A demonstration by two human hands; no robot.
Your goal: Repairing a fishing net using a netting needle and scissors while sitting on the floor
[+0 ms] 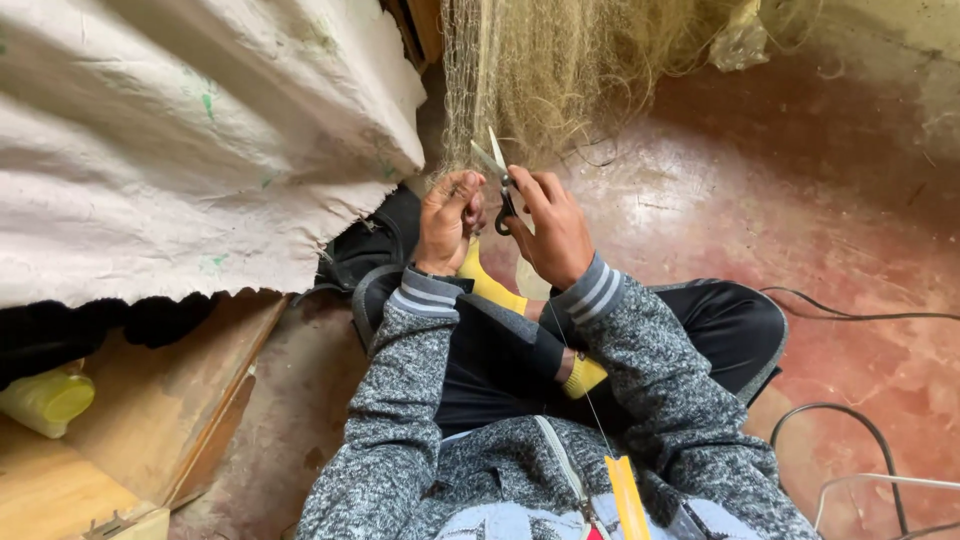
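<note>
A fine beige fishing net (560, 70) hangs down from the top of the head view. My left hand (447, 218) is closed on a strand of the net just below its lower edge. My right hand (553, 225) holds small scissors (499, 178) with black handles, blades open and pointing up at the net between the two hands. Both arms wear grey knit sleeves. I sit cross-legged in dark trousers and yellow socks (490, 288). A flat yellow netting needle (626, 497) with thread lies at my lap.
A white woven cloth (180, 140) covers the upper left. Below it are wooden boards (160, 410) and a yellow plastic container (48, 400). Black and white cables (860, 430) lie on the red floor (800, 200) to the right.
</note>
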